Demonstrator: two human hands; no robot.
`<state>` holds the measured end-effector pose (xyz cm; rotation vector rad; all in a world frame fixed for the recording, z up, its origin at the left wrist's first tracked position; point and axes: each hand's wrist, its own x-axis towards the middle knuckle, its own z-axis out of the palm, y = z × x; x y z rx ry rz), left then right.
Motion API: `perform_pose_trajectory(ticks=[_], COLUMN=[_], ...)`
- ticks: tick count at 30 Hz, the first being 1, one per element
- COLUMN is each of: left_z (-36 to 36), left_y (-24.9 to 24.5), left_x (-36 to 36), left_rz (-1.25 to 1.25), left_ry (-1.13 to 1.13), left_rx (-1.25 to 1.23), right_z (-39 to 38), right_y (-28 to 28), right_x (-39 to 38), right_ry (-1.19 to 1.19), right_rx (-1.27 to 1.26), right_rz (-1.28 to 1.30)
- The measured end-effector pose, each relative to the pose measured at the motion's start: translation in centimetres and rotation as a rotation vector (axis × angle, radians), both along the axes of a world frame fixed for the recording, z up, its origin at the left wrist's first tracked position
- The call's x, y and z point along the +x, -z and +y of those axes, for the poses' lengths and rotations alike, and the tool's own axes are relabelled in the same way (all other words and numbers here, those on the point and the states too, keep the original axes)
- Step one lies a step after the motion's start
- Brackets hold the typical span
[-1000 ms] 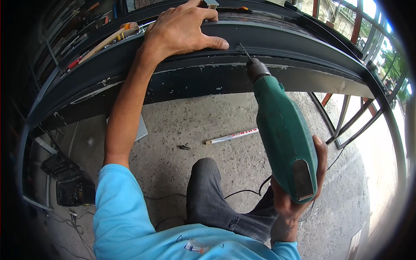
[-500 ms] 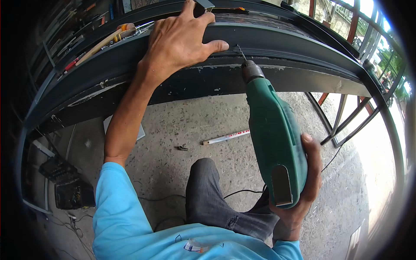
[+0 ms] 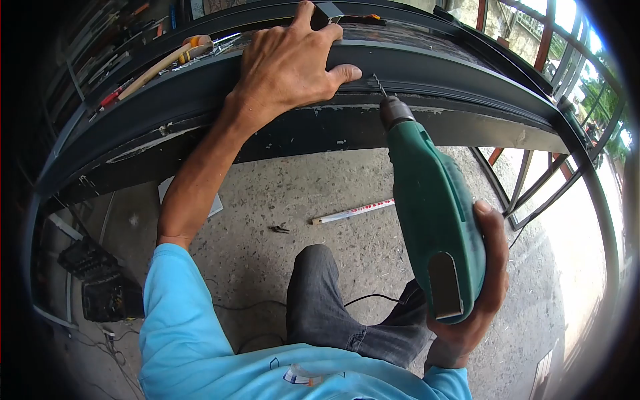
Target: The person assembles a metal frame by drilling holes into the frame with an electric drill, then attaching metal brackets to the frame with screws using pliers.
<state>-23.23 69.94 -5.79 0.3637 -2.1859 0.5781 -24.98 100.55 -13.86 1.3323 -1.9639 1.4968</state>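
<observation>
My right hand is wrapped around the body of a green power drill, which points up and away from me. Its thin twist bit ends at the front face of a long dark metal profile. Just left of the bit, my left thumb lies along that face. The rest of my left hand reaches over the profile's top edge, gripping it, with the fingers around a small grey metal piece.
A wooden-handled hammer and other tools lie along the bench at left. Below, a white marked stick and a small dark object rest on the concrete floor. A black crate stands lower left, with cables nearby.
Both hands have shifted slightly right in view, the drill along with my right hand. The bit remains close to the profile's face, right of my left thumb.
</observation>
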Motion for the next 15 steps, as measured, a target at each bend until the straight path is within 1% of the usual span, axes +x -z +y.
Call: perform_pose_trajectory(ticks=[5,9,13,15], left_z=[0.3,0.27,0.2,0.12], left_y=[-0.12,-0.18,-0.14,0.0], left_x=[0.18,0.21,0.2,0.1], left_rz=[-0.009,-0.024,-0.028,-0.008], left_ry=[0.016,0.03,0.02,0.002], left_rx=[0.042,0.081,0.075,0.034], right_z=[0.04,-0.08,-0.08,-0.09], right_y=[-0.26,-0.03,-0.12,-0.27], right_x=[0.33,0.25,0.03,0.08], right_ry=[0.03,0.034,0.006,0.006], right_rx=[0.031,0.001,-0.011,-0.009], right_rz=[0.028,-0.035,-0.032,-0.034])
